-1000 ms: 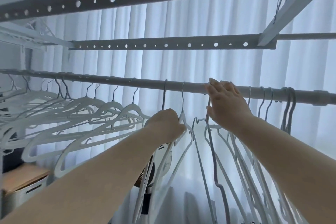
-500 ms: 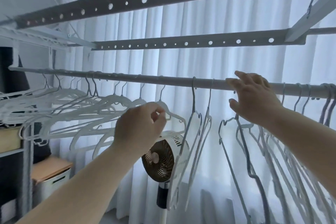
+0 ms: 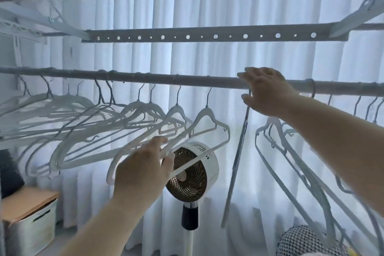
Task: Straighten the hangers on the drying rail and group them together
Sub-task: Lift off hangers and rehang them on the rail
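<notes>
Fingers on hanger, fan behind.

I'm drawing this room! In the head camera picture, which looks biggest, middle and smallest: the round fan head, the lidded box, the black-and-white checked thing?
1. Cream storage box with wooden lid.
2. Round white fan head, nearly alike.
3. Black-and-white checked thing, though cut off by the frame.

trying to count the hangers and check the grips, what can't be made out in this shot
- Head view: the left group of hangers overlaps and blurs, so no count is possible.
- The drying rail runs off both side edges.
- The right hand covers the hook of the edge-on hanger; its grip is unclear.
- The right forearm hides part of the right hangers.
- The left hand shows its back; fingertip contact on the hanger is partly hidden.
</notes>
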The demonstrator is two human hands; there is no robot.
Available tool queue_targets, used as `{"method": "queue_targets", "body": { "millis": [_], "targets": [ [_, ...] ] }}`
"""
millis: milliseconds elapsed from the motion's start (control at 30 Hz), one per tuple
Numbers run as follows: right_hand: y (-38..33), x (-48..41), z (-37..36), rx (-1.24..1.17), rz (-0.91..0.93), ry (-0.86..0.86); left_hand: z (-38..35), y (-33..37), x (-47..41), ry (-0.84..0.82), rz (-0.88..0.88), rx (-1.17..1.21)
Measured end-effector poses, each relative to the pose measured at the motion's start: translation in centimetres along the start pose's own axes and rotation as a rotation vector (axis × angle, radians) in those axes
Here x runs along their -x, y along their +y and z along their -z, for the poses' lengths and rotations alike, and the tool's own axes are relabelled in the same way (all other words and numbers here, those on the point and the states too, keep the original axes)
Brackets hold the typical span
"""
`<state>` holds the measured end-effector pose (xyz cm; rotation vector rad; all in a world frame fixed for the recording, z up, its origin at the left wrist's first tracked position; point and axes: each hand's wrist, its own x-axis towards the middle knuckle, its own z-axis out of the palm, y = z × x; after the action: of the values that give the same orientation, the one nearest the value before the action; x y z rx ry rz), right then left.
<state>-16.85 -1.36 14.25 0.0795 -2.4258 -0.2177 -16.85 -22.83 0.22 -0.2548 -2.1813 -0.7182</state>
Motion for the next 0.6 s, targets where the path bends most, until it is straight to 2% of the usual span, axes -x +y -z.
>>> {"method": "queue_targets", "body": {
  "millis": [100, 167, 333, 600],
  "targets": [
    [-0.9, -0.7, -0.4, 0.014, -0.067, -0.017, -1.3, -1.1, -0.2, -0.141, -0.02, -0.033],
    [-1.3, -1.1, -0.8, 0.018, -0.119, -0.034, -2.0, -1.4, -0.6, -0.173, -0.05, -0.122],
    [-1.7, -2.3, -2.2, 0.058, -0.164, -0.052, -2.7, -1.8, -1.2, -0.15, -0.069, -0.273],
    [-0.5, -2.6, -2.9, 0.09, -0.167, -0.033, -2.8, -0.8, -1.6, -0.064, -0.034, -0.125]
  ]
}}
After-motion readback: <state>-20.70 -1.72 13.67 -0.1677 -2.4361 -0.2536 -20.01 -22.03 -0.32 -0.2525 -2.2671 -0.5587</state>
